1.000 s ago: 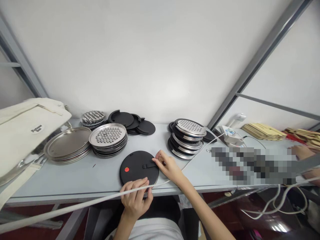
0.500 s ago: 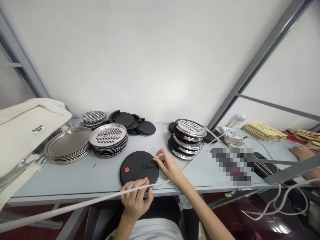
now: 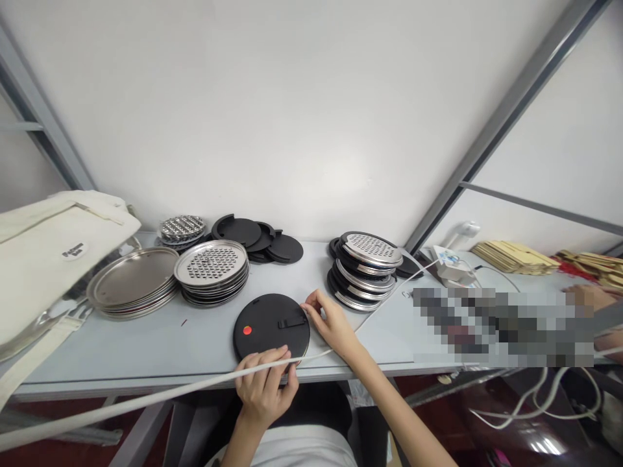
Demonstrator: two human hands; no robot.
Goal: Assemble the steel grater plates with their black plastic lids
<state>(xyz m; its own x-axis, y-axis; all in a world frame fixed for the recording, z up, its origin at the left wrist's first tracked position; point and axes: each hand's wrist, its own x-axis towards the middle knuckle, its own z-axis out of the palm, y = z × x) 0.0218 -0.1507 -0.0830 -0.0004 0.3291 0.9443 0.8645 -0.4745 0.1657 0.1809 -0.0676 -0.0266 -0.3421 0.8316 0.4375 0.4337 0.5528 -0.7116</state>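
A black round disc (image 3: 270, 318) lies on the table in front of me, with an orange dot on its left side and a small black clip (image 3: 291, 322) on its right. A light rim shows under its lower right edge. My left hand (image 3: 265, 383) grips the near edge, fingertips on top and thumb at the side. At the right edge, by the clip's end, my right hand (image 3: 331, 324) has its thumb and bent index finger close together. Behind the disc stand a stack of perforated metal grater plates (image 3: 210, 266) and a stack of black-and-silver grater discs (image 3: 365, 269).
Plain metal round plates (image 3: 134, 279) are stacked at left beside a cream bag (image 3: 63, 253). Loose black rings and discs (image 3: 287, 248) lie at the back. A white cable (image 3: 195, 390) crosses before me. Another person's hand (image 3: 586, 297) is at far right, near yellowish flat pieces (image 3: 513, 257).
My right hand's fingers have drawn from the clip to the disc's right edge and curled closer together. My left hand and the disc have stayed in place.
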